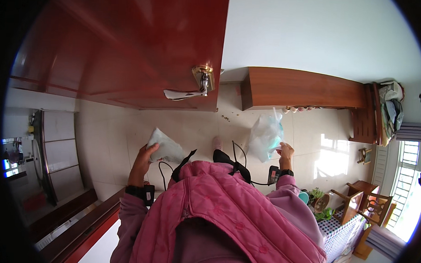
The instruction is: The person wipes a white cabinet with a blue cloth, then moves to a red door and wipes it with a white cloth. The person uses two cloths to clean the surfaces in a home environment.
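Observation:
My left hand (147,156) grips a folded pale grey-white cloth (165,147) by its left corner, thumb on top. The cloth hangs above the tiled floor. Out to the right, my right hand (285,153) pinches the edge of a translucent plastic bag (265,137). Something turquoise shows through the bag's side; what it is I cannot tell. Both wrists wear dark bands with small devices and cables. One pink shoe (217,143) stands on the floor between the hands.
A red door (123,48) with a metal lever handle (187,93) stands ahead on the left. Beyond the bag is a low wooden cabinet (302,87). Small crumbs (226,118) lie on the floor (193,125). To the right are plants (316,194), wooden chairs (376,207) and a checkered cloth (342,233).

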The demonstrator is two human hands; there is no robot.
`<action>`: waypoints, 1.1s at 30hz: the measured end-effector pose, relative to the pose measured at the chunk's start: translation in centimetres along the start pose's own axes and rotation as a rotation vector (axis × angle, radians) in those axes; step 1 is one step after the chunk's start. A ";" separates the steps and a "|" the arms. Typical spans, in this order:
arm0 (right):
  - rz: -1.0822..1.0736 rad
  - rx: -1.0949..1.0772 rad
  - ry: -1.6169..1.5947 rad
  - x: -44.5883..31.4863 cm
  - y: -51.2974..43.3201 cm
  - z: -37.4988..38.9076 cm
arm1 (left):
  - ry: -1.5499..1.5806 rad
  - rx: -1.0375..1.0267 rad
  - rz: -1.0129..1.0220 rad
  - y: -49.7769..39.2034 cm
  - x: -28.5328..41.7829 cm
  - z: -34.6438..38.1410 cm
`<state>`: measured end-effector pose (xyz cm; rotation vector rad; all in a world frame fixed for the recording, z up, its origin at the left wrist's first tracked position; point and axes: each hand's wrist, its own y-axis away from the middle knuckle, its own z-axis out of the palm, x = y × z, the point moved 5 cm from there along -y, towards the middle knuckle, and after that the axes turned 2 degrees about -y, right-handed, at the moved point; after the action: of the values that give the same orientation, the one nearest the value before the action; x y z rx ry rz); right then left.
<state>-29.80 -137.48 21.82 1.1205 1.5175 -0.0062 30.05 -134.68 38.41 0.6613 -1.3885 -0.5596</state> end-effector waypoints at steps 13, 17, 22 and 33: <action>-0.025 0.091 -0.173 -0.3 -5.1 0.8 | 0.033 0.082 -0.081 0.7 -1.2 1.4; -0.020 0.093 -0.220 -2.5 -6.2 2.9 | 0.055 0.048 -0.060 0.8 -0.7 2.7; -0.190 0.045 -0.039 -4.7 -7.8 5.3 | 0.066 0.103 -0.060 1.7 -1.0 2.8; -0.528 0.009 0.360 -7.1 -11.0 7.3 | 0.082 0.157 -0.090 1.6 -2.8 1.4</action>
<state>-32.25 -151.97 18.78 0.7220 2.1043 -0.1810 28.34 -131.69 37.69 0.8677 -1.3397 -0.4920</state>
